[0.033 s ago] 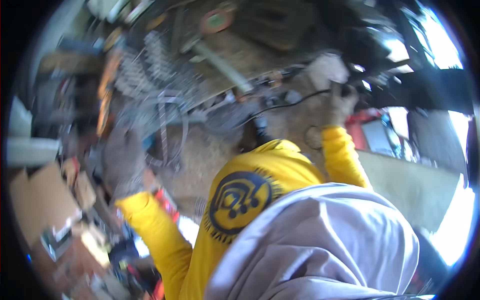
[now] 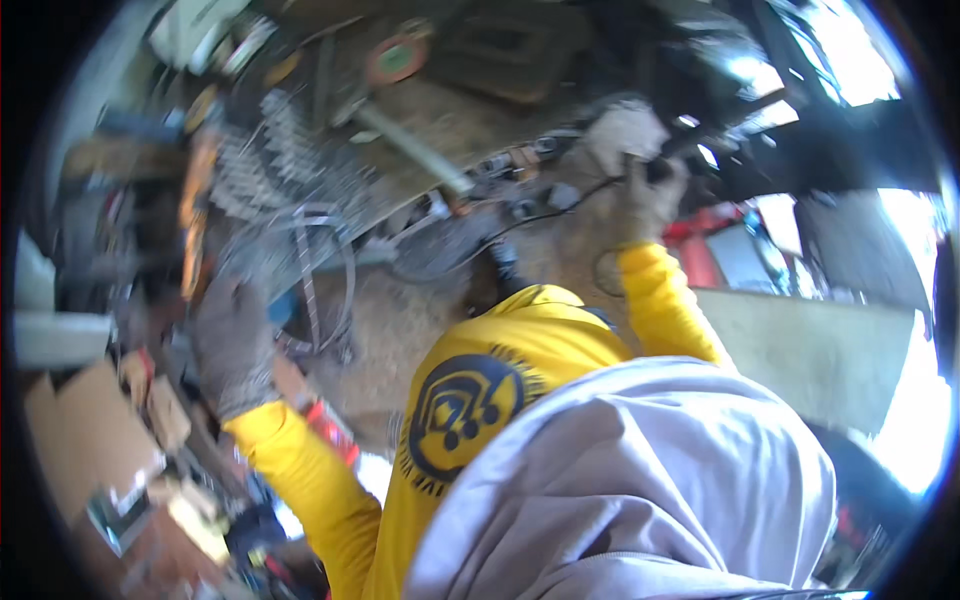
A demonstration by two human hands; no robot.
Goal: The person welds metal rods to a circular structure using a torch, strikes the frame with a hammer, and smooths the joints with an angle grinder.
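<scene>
My left hand (image 2: 230, 335), in a grey knit glove, reaches out at the left beside a pale bluish flat panel. Its fingertips are blurred, so whether it grips the panel's edge cannot be made out. On the right, my gloved right hand (image 2: 650, 195) has its fingers curled round something dark and mostly hidden. A thin black cable (image 2: 560, 212) runs from that hand leftward past a round grey dish-like piece (image 2: 435, 248). Just beyond the right hand sits a pale rounded thing (image 2: 622, 135) of unclear kind.
A worn floor (image 2: 400, 310) lies between my arms. Ahead are a pale metal bar (image 2: 415, 150), grey coil-like pieces (image 2: 285, 150), a red-and-green roll (image 2: 397, 58) and small loose parts. Cardboard (image 2: 90, 430) stands at lower left; a pale panel (image 2: 800, 345) is at right.
The whole view has slid slightly, so the surroundings and both arms appear farther left and a little higher. The hands' poses look much the same.
</scene>
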